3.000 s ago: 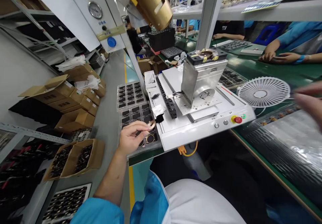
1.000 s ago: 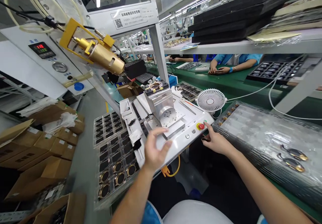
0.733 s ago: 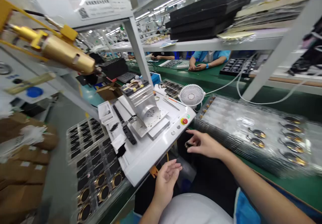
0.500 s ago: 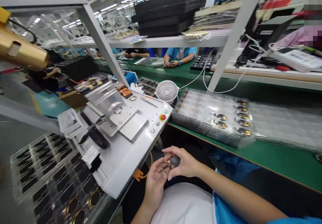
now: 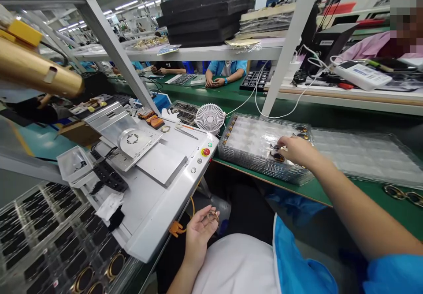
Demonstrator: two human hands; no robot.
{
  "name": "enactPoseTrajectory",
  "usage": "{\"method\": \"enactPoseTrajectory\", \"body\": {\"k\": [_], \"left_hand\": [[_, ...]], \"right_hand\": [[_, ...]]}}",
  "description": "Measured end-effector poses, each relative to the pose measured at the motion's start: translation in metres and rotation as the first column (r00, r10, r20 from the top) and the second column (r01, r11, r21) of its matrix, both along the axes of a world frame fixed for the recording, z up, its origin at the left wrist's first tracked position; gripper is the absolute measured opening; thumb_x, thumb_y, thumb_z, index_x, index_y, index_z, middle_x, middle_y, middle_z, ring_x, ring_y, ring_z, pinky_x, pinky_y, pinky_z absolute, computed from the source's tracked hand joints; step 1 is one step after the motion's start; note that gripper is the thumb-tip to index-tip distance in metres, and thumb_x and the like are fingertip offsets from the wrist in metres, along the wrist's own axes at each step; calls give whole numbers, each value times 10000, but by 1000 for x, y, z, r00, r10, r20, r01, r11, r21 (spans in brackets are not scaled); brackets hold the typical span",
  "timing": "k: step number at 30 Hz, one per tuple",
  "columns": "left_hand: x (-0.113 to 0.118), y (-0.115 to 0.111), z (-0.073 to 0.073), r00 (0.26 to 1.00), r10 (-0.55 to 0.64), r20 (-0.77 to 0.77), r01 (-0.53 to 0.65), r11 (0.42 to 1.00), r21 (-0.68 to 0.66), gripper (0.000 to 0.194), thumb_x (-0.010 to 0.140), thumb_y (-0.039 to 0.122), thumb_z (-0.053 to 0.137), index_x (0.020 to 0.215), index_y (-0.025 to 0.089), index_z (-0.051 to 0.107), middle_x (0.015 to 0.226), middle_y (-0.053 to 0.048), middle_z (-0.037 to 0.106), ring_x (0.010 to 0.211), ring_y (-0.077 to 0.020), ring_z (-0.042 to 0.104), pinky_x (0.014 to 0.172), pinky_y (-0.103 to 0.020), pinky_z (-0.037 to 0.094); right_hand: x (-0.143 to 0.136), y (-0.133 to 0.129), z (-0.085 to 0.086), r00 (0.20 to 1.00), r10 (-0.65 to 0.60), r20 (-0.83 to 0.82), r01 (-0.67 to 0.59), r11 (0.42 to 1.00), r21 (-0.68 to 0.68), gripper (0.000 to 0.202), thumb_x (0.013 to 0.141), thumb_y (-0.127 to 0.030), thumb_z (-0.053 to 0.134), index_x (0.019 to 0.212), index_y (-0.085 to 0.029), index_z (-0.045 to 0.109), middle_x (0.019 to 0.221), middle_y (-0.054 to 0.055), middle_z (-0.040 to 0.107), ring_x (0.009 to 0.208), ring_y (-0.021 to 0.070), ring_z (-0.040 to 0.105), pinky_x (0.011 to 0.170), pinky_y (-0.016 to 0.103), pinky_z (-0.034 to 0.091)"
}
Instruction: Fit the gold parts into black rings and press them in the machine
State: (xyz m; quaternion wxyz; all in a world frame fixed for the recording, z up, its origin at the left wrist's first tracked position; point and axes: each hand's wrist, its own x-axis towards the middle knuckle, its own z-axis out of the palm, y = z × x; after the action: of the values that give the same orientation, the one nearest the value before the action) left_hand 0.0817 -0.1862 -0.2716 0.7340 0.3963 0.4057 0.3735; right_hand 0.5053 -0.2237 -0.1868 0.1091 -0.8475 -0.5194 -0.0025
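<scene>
My left hand (image 5: 200, 228) is low in front of my body, palm up, with its fingers curled round a thin gold ring (image 5: 212, 216), which looks like a watch case. Over the stack of clear plastic trays (image 5: 251, 142), my right hand (image 5: 295, 150) reaches down with thumb and forefinger pinched at a small dark round part with a thin tail (image 5: 275, 147). Just below those fingertips lies another dark round part with an amber shine (image 5: 277, 156). More such parts (image 5: 301, 129) sit along the tray's right side, partly behind my hand.
A white machine bench (image 5: 155, 197) with a red button (image 5: 206, 152) stands left of me. A white fan (image 5: 210, 118) stands behind it. Black-celled trays (image 5: 42, 236) lie lower left, and gold rings (image 5: 395, 191) at far right. Co-workers sit across the green table.
My right hand has left my left hand and moved up and right to the tray stack; the grey round piece it held is out of sight. My left hand keeps the gold ring.
</scene>
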Motion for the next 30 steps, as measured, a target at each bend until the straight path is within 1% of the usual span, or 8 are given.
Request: {"method": "enactPoseTrajectory", "body": {"k": [7,12,14,16,20,22,26,30], "left_hand": [[0,0,0,994,-103,-28,104,994,17,419,678,315,931,1052,209,775,1101,-121,785,1115,-316,745,1018,-436,576],[-4,4,2,992,-123,-6,123,992,25,475,695,319,924,1104,166,738,1104,-139,777,1097,-311,745,1033,-476,562],[-2,5,9,986,-160,34,158,986,58,523,689,305,929,1151,168,728,1190,-160,752,1067,-297,750,993,-454,582],[2,6,19,965,-247,83,236,964,120,609,656,282,950,1211,196,716,1416,-189,637,1038,-290,755,942,-435,604],[7,10,40,894,-424,143,382,890,249,839,589,234,989,1356,275,651,1674,-184,319,1063,-317,750,934,-454,610],[3,13,44,888,-439,139,392,879,270,896,592,222,991,1403,274,614,1646,-197,358,1086,-332,744,918,-441,616],[-11,19,44,909,-407,84,373,888,270,846,636,193,966,1401,268,612,1574,-189,445,1090,-338,747,871,-415,630],[-22,22,43,894,-430,130,394,889,233,846,650,211,962,1405,272,588,1369,-154,629,1056,-315,758,857,-383,621]], "right_hand": [[25,12,-6,996,93,9,-93,996,-17,165,688,-183,775,640,-224,622,557,53,594,542,213,582,542,316,419],[-10,6,1,967,58,-250,-16,985,169,238,785,-225,672,1018,-174,681,681,66,654,661,248,650,635,353,512],[-50,3,0,795,203,-572,6,940,342,415,836,-296,655,1227,-167,601,762,41,644,680,212,648,637,331,539],[-101,3,-4,510,378,-773,-21,904,428,532,849,-351,681,1330,-183,528,865,32,611,642,168,615,570,299,543],[-192,8,-15,136,496,-858,-125,868,481,496,875,-302,678,1345,-214,545,988,40,565,640,129,591,532,277,552],[-217,14,-19,142,534,-834,-160,844,513,395,909,-266,639,1298,-203,605,936,34,558,665,135,592,553,273,547],[-231,25,-24,382,682,-623,-291,729,619,299,958,-185,554,1216,-189,706,925,65,590,749,159,607,594,273,519],[-232,29,-31,358,757,-546,-352,651,672,307,987,-154,524,1203,-220,733,948,65,596,713,136,621,584,254,535]]}}
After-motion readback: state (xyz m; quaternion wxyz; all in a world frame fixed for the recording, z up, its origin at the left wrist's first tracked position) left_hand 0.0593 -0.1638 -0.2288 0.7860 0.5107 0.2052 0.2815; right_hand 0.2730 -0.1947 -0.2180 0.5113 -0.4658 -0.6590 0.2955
